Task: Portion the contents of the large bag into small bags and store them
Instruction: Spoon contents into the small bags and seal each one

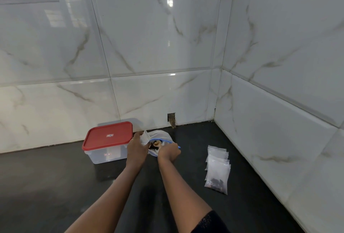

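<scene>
Your left hand (137, 149) is closed around a small clear bag (145, 137), pinching it upright just beside the red lid (108, 135) of the plastic container (106, 155). Your right hand (169, 151) is curled at the open mouth of the large bag (161, 136), which lies on the dark counter (55, 186) directly beyond both hands; whether those fingers grip any of the dark pieces (153, 146) inside, you cannot tell. The large bag's blue zip edge runs just past your right knuckles. Well to your right, near the tiled side wall (279, 102), a stack of small bags (217, 169) lies overlapped, the nearest one showing dark contents at its bottom
</scene>
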Motion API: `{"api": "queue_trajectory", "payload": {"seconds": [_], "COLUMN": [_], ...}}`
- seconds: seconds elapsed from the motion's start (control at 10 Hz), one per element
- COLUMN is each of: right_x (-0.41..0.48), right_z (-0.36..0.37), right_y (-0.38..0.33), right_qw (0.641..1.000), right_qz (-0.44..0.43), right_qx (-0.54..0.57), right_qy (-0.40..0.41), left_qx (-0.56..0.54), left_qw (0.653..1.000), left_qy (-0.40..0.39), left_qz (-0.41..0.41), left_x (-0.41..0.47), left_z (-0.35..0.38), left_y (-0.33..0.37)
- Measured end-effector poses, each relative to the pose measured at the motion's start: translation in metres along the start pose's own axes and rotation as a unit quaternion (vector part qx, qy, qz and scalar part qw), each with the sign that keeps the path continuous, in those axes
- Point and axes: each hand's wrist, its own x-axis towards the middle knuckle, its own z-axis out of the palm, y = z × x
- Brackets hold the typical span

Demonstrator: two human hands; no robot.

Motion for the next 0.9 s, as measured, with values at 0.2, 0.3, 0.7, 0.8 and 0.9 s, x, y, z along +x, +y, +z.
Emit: {"api": "queue_trajectory", "payload": {"seconds": [0.2, 0.3, 0.7, 0.8, 0.9], "right_x": [0.001, -0.002, 0.000, 0.011, 0.011], "right_z": [-0.003, -0.003, 0.015, 0.021, 0.028], "right_y": [0.014, 0.019, 0.012, 0.018, 0.017], "right_qw": [0.999, 0.996, 0.981, 0.968, 0.924], "right_qz": [-0.019, 0.011, 0.044, 0.086, 0.141], "right_qx": [0.034, 0.085, 0.174, 0.221, 0.349], "right_qy": [-0.028, -0.030, -0.080, -0.081, -0.073], "left_qx": [-0.001, 0.011, 0.013, 0.019, 0.028], "left_qw": [1.000, 0.999, 0.999, 0.999, 0.998], "left_qy": [-0.016, -0.026, -0.022, -0.029, -0.034], "left_qz": [0.012, 0.018, 0.026, 0.033, 0.034], "left_x": [-0.007, -0.009, -0.003, -0.003, -0.001], "left_z": [0.001, 0.003, -0.003, -0.001, -0.001], "left_y": [0.005, 0.005, 0.005, 0.003, 0.000]}}
